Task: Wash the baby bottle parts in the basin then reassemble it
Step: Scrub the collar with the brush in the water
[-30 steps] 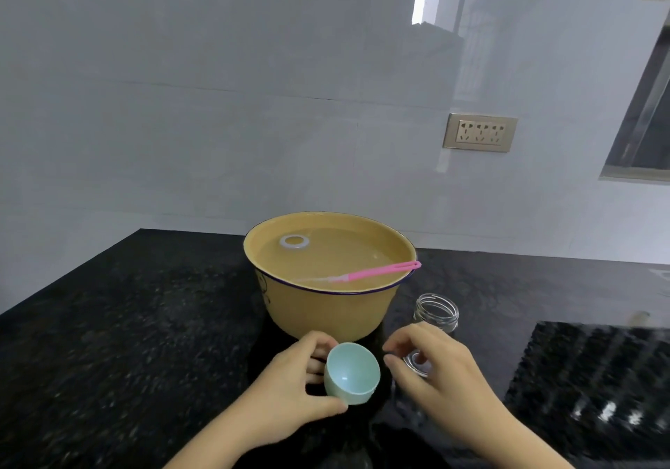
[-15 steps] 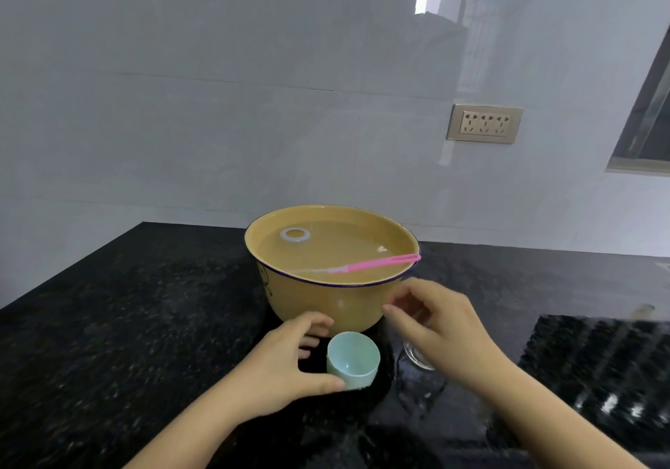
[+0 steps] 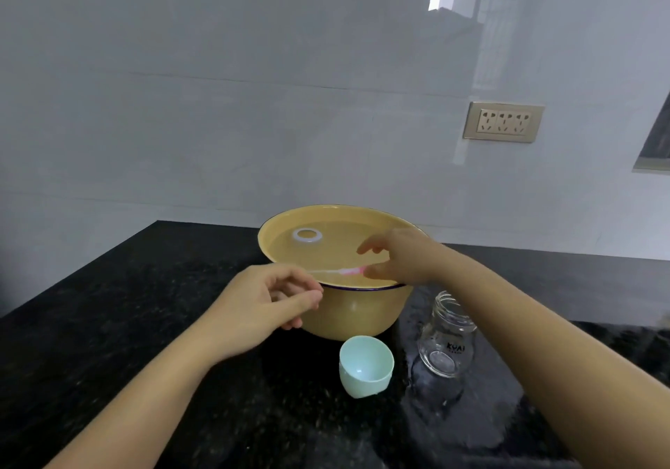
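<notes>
The black counter (image 3: 108, 323) filled the lower half of the frame and shone as if wet around the glass, so a part set down carelessly there could have slid. The yellow basin (image 3: 355, 309) at centre stood full nearly to its rim, and a sharp tug or a plunging hand would likely have slopped water over the near edge. The right hand (image 3: 398, 254) reached over it from the lower right, thumb against the pink brush (image 3: 344, 271), forefinger lifted clear. In the blur I could not tell whether it had a hold. Its forearm passed close by the mouth of the open glass bottle (image 3: 447, 338), upright at the basin's lower right. A dropped elbow could have toppled it, glass on stone, which looked the worst risk. The left hand (image 3: 268, 301) hung loosely curled, holding nothing, just beside the basin's near-left wall. The mint cap (image 3: 366, 363) sat tilted at lower centre, near the bottle but apart, and might have rolled if nudged. The brush, lying over the near water, could have flicked droplets if snatched. The white ring (image 3: 307, 236) floated at the water's upper left and might have drifted from reach.
</notes>
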The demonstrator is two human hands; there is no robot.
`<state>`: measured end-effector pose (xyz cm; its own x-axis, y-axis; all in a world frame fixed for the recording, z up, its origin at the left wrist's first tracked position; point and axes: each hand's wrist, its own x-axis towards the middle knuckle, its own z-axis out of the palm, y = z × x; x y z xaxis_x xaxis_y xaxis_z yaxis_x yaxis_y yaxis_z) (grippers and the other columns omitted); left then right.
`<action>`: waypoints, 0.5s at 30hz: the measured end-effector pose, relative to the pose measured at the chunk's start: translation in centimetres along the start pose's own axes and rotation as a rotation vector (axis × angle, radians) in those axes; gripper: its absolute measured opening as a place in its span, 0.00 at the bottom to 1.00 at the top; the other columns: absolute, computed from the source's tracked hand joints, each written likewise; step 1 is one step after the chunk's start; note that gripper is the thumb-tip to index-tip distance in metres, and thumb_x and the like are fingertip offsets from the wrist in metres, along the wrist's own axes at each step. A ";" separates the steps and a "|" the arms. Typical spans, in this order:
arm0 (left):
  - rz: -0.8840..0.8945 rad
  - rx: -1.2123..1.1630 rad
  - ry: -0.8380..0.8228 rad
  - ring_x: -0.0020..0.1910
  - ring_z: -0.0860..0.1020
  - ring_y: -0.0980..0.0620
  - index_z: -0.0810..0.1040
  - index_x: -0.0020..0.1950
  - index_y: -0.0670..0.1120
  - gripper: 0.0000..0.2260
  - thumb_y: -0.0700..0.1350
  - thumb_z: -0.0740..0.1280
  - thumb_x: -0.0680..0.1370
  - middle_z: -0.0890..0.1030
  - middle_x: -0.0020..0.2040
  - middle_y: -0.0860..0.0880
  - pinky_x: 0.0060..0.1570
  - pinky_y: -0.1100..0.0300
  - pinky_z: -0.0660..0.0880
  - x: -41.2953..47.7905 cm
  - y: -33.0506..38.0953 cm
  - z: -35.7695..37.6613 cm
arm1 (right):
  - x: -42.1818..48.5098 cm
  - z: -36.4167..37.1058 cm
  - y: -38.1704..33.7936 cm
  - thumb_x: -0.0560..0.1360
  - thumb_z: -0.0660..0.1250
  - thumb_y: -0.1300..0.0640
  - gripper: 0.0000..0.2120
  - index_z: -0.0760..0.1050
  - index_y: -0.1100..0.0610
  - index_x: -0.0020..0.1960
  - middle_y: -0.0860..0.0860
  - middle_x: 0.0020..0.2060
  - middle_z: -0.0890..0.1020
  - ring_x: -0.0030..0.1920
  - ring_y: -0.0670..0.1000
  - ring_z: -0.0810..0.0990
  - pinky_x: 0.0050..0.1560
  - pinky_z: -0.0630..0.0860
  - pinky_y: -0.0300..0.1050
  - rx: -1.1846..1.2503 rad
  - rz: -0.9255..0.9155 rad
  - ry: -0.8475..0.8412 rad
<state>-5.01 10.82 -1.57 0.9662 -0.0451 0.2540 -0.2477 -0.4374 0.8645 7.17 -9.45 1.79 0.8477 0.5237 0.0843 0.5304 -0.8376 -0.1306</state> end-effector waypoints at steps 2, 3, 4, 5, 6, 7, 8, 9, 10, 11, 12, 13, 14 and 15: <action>0.007 -0.040 0.020 0.31 0.79 0.54 0.82 0.43 0.48 0.02 0.41 0.70 0.74 0.85 0.39 0.48 0.33 0.64 0.77 0.5 0.3 -0.6 | 1.0 0.1 0.1 0.75 0.65 0.44 0.19 0.72 0.45 0.65 0.47 0.58 0.78 0.58 0.48 0.74 0.56 0.69 0.42 -0.039 -0.012 -0.082; 0.010 -0.056 0.034 0.31 0.79 0.54 0.82 0.43 0.47 0.02 0.41 0.70 0.74 0.85 0.38 0.48 0.33 0.63 0.76 0.8 0.4 -0.9 | 1.4 0.1 0.0 0.75 0.65 0.45 0.18 0.73 0.45 0.65 0.46 0.56 0.78 0.56 0.47 0.74 0.54 0.68 0.40 -0.058 -0.030 -0.093; 0.015 -0.064 0.047 0.31 0.79 0.54 0.82 0.43 0.47 0.02 0.41 0.70 0.74 0.85 0.38 0.48 0.33 0.63 0.76 1.1 0.5 -1.1 | 1.5 0.2 -0.1 0.76 0.64 0.46 0.17 0.74 0.45 0.64 0.44 0.51 0.78 0.54 0.47 0.74 0.52 0.67 0.39 -0.070 -0.052 -0.095; 0.019 -0.068 0.058 0.31 0.79 0.54 0.82 0.43 0.47 0.02 0.41 0.70 0.74 0.85 0.38 0.48 0.33 0.64 0.76 1.5 0.7 -1.3 | 1.7 0.2 -0.2 0.76 0.64 0.47 0.15 0.75 0.45 0.63 0.41 0.46 0.76 0.51 0.46 0.72 0.49 0.67 0.38 -0.074 -0.076 -0.089; 0.024 -0.070 0.067 0.30 0.79 0.54 0.82 0.44 0.46 0.02 0.40 0.69 0.74 0.84 0.37 0.48 0.33 0.65 0.76 1.9 0.8 -1.5 | 1.9 0.3 -0.2 0.77 0.64 0.47 0.14 0.76 0.45 0.61 0.39 0.42 0.73 0.48 0.45 0.72 0.45 0.67 0.37 -0.073 -0.095 -0.077; 0.027 -0.073 0.072 0.30 0.78 0.55 0.82 0.45 0.45 0.02 0.40 0.69 0.75 0.84 0.37 0.48 0.32 0.65 0.76 2.3 1.0 -1.6 | 2.0 0.3 -0.3 0.77 0.64 0.47 0.12 0.77 0.44 0.60 0.38 0.38 0.72 0.47 0.45 0.72 0.42 0.68 0.36 -0.068 -0.109 -0.057; 0.028 -0.078 0.077 0.30 0.78 0.55 0.81 0.45 0.44 0.02 0.40 0.69 0.75 0.84 0.36 0.49 0.32 0.66 0.76 2.7 1.1 -1.8 | 2.2 0.4 -0.2 0.77 0.64 0.49 0.11 0.77 0.44 0.59 0.38 0.37 0.71 0.46 0.46 0.73 0.40 0.68 0.36 -0.065 -0.120 -0.032; 0.029 -0.082 0.082 0.29 0.78 0.56 0.81 0.45 0.44 0.02 0.40 0.69 0.75 0.84 0.36 0.50 0.32 0.66 0.75 3.2 1.3 -1.9 | 2.3 0.4 -0.1 0.76 0.65 0.51 0.11 0.77 0.44 0.58 0.40 0.37 0.71 0.47 0.47 0.73 0.41 0.69 0.38 -0.069 -0.127 -0.003; 0.032 -0.080 0.086 0.29 0.77 0.56 0.81 0.44 0.45 0.02 0.40 0.69 0.75 0.84 0.35 0.51 0.32 0.66 0.75 3.6 1.4 -1.9 | 2.5 0.4 0.1 0.76 0.65 0.53 0.11 0.77 0.44 0.58 0.41 0.37 0.70 0.47 0.48 0.73 0.43 0.68 0.40 -0.082 -0.130 0.024; 0.036 -0.071 0.089 0.29 0.77 0.57 0.81 0.44 0.46 0.02 0.41 0.69 0.75 0.84 0.35 0.51 0.32 0.66 0.75 4.1 1.5 -2.0 | 2.6 0.3 0.3 0.75 0.65 0.54 0.12 0.77 0.44 0.58 0.41 0.37 0.69 0.47 0.48 0.72 0.44 0.67 0.41 -0.101 -0.130 0.048; 0.042 -0.052 0.091 0.30 0.78 0.57 0.81 0.44 0.47 0.02 0.41 0.69 0.75 0.84 0.35 0.52 0.32 0.66 0.76 4.6 1.6 -2.0 | 2.7 0.3 0.6 0.75 0.65 0.55 0.13 0.76 0.44 0.57 0.42 0.38 0.68 0.47 0.49 0.72 0.45 0.66 0.41 -0.126 -0.129 0.073; 0.045 -0.029 0.089 0.30 0.78 0.57 0.81 0.44 0.47 0.02 0.42 0.69 0.75 0.84 0.35 0.52 0.33 0.65 0.76 5.2 1.6 -2.0 | 2.9 0.1 0.9 0.75 0.65 0.55 0.13 0.76 0.43 0.57 0.44 0.39 0.68 0.48 0.49 0.74 0.45 0.65 0.41 -0.154 -0.127 0.099; 0.045 -0.004 0.086 0.31 0.78 0.57 0.81 0.44 0.48 0.01 0.42 0.69 0.75 0.84 0.36 0.52 0.33 0.64 0.76 5.7 1.6 -2.0 | 2.9 -0.1 1.2 0.75 0.64 0.55 0.13 0.76 0.43 0.57 0.45 0.41 0.69 0.49 0.50 0.75 0.46 0.64 0.42 -0.184 -0.126 0.121; 0.045 0.023 0.082 0.31 0.78 0.58 0.81 0.44 0.48 0.01 0.43 0.69 0.75 0.84 0.37 0.52 0.34 0.64 0.76 6.1 1.5 -2.0 | 3.0 -0.3 1.4 0.75 0.63 0.55 0.13 0.75 0.43 0.57 0.46 0.43 0.69 0.50 0.51 0.76 0.47 0.65 0.42 -0.214 -0.123 0.136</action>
<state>0.40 11.69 2.19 0.9448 0.0078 0.3275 -0.2879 -0.4568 0.8417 10.50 -9.12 2.13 0.7612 0.6098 0.2207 0.6043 -0.7905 0.0995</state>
